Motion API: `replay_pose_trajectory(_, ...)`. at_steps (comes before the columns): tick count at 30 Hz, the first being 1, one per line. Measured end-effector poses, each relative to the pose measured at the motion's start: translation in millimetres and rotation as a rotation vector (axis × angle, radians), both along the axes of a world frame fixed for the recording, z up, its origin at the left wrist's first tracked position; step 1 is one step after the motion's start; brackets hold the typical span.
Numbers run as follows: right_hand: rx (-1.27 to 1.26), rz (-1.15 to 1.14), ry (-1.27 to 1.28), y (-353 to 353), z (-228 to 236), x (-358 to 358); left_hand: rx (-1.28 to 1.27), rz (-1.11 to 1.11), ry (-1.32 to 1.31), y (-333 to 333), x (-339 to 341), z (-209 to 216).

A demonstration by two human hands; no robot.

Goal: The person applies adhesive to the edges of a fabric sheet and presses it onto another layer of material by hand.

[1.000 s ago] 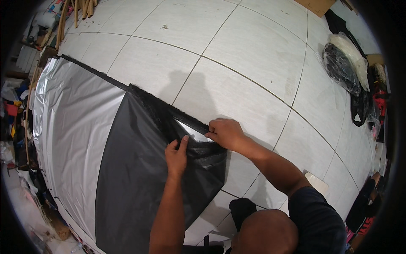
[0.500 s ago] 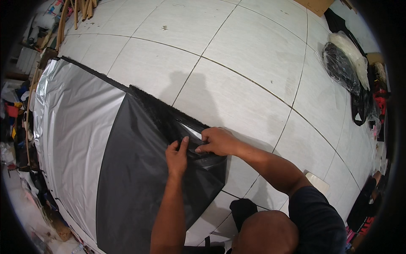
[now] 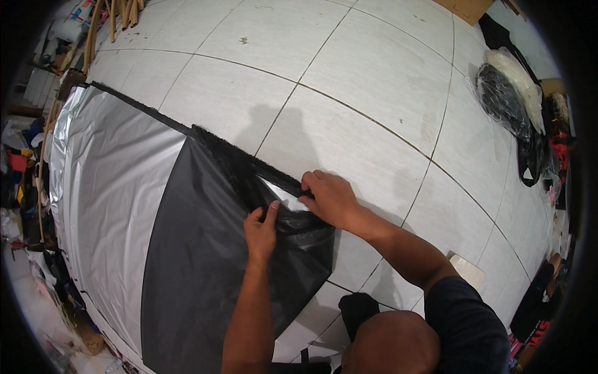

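A large thin sheet lies on the floor, its silver part (image 3: pixel 115 168) to the left and its dark grey-black part (image 3: pixel 187 274) in front of me. Along its far edge runs a fuzzy black strip (image 3: pixel 146 111). My right hand (image 3: pixel 331 198) is closed on the strip near its right end, fingers curled over the edge. My left hand (image 3: pixel 261 232) pinches the black material just nearer to me and to the left. Between the two hands, a silver patch (image 3: pixel 281 196) shows in a gap between the black layers. My fingertips partly hide what they grip.
White floor tiles (image 3: pixel 361 81) extend beyond the sheet. Wooden sticks (image 3: pixel 128 14) and mixed clutter line the left side. Clear plastic bags with black contents (image 3: pixel 503 96) lie at the far right. A pale flat block (image 3: pixel 467 269) rests beside my right arm.
My right hand has shifted slightly right and away from me, pulling the edge strip. The silver gap between the layers is wider. My left hand has barely moved.
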State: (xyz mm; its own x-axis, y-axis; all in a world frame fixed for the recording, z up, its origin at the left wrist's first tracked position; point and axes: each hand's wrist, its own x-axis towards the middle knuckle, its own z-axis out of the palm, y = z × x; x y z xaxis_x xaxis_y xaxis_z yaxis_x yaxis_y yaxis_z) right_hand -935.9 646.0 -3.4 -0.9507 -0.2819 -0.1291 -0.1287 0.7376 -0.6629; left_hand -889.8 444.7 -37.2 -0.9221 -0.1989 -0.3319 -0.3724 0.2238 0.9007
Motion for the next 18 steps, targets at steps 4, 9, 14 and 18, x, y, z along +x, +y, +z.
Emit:
replay_pose_trajectory(4,-0.084,0.341,-0.134,-8.2,-7.5,8.9,0.071,0.04,-0.036,3.1,0.2,-1.1)
replay_pose_trajectory(9,-0.262,0.276,-0.387,-5.0,-11.2,-4.6,-0.023,0.006,-0.012,-1.8,0.1,-3.4)
replay_pose_trajectory(14,-0.182,0.091,-0.43,-3.2,-4.1,-1.8,0.026,0.035,-0.04,6.1,-1.9,12.1)
replay_pose_trajectory(18,-0.155,-0.004,-0.5,4.9,-4.3,-7.5,0.058,0.049,-0.01,4.0,0.0,2.9)
